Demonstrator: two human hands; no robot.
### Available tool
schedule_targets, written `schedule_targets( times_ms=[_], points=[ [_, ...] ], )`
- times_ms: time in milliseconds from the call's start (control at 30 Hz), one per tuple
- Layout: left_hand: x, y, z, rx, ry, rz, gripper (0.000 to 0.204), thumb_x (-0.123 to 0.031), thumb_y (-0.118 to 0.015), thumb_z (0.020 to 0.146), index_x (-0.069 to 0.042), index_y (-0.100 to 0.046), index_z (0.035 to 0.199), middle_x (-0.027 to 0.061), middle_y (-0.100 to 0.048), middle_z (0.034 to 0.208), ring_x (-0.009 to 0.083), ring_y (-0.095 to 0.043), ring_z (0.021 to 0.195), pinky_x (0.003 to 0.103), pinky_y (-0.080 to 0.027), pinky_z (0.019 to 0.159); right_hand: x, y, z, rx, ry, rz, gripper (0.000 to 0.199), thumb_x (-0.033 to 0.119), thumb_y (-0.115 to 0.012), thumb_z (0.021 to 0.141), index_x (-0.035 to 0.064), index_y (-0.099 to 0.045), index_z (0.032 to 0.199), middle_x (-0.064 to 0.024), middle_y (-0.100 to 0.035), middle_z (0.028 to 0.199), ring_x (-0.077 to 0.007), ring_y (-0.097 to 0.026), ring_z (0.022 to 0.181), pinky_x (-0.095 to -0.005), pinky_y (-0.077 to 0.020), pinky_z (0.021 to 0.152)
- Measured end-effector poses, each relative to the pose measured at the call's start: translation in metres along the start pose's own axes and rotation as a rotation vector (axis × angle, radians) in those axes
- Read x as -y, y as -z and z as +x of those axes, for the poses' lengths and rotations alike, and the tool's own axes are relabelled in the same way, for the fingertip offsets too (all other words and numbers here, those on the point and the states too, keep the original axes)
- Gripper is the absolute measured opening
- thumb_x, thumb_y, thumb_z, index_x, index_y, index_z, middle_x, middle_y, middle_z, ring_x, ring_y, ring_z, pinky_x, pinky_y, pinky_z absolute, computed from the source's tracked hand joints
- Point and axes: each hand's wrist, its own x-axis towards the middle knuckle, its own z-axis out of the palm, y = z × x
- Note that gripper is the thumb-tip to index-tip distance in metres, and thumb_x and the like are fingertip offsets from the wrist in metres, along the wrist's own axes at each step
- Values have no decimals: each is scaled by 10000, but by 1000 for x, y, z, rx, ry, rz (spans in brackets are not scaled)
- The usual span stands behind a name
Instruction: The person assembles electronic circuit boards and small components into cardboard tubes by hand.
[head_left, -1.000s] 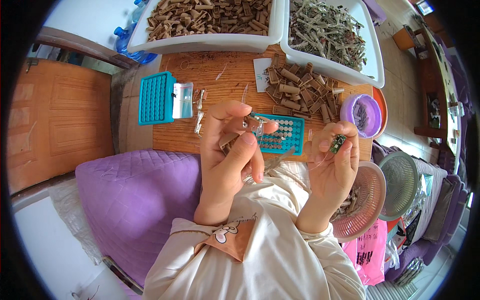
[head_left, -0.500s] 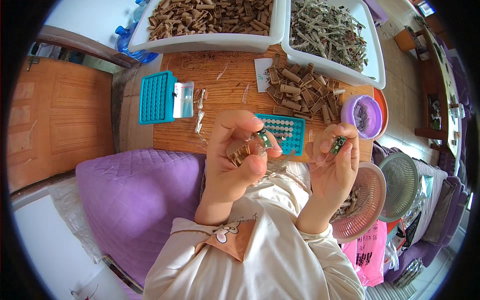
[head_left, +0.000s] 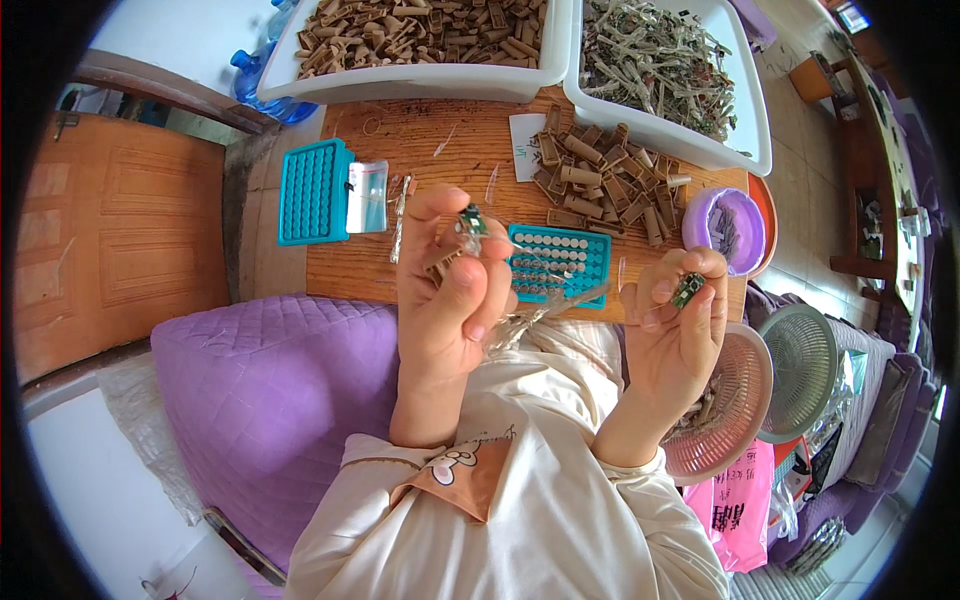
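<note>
My left hand (head_left: 440, 290) is closed, pinching a small green circuit board (head_left: 472, 222) at its fingertips. A brown plastic casing (head_left: 444, 264) is tucked in the same fingers, mostly covered. Closed too, my right hand (head_left: 675, 315) grips another small green circuit board (head_left: 688, 290) between thumb and fingers. A bundle of thin clear wires (head_left: 535, 318) stretches between the hands, over my lap. Behind it on the table sits a teal tray (head_left: 601, 268) with rows of round silvery button cells.
Brown casings (head_left: 610, 185) lie heaped on the wooden table (head_left: 400, 135). Two white bins (head_left: 420, 85) of casings and wired boards stand at the back. A second teal tray (head_left: 315, 192) is at left; a purple bowl (head_left: 756, 225) and pink basket (head_left: 750, 400) are at right.
My left hand has moved left and slightly up with its board and casing, widening the gap between my hands. The right hand has shifted slightly right. More of the button-cell tray shows.
</note>
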Motion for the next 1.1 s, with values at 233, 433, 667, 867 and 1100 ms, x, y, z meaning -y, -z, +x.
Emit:
schedule_targets(
  times_ms=[233,433,667,867,1100],
  points=[
    [-1,3,-1,-90,-74,-18,384,-127,-519,800,-90,-329,1132,68,-546,927,36,-347,370,148,-241,324,-2,0,-1,7,-16,20,244,206,-486,826,14,-439,969,-80,-508,746,-105,-448,590,-197,-378,528],
    [-4,5,-3,-188,-103,29,370,-150,-500,811,-91,-326,1132,110,-546,1004,91,-476,400,144,-282,301,-2,-3,-1,-5,-19,34,253,210,-479,829,2,-434,964,-88,-507,755,-124,-474,596,-196,-417,530],
    [-7,-4,-3,-283,-70,76,390,-138,-505,806,-100,-319,1147,123,-504,1088,118,-585,583,125,-274,302,-3,-4,0,25,-27,67,242,203,-455,839,0,-431,969,-91,-493,768,-139,-479,611,-212,-418,543],
    [-2,4,0,-202,-160,229,464,-125,-523,790,-89,-302,1196,84,-466,1154,72,-435,570,105,-303,358,-4,-6,-1,34,-46,59,241,209,-454,840,6,-432,969,-88,-489,759,-142,-467,611,-222,-404,548],
    [-3,2,-2,-149,-127,169,452,-89,-508,797,-95,-268,1180,122,-473,1135,60,-482,507,119,-300,368,-4,-6,-1,28,-44,48,244,214,-453,841,4,-432,965,-87,-485,755,-140,-454,601,-217,-390,537]
  ],
)
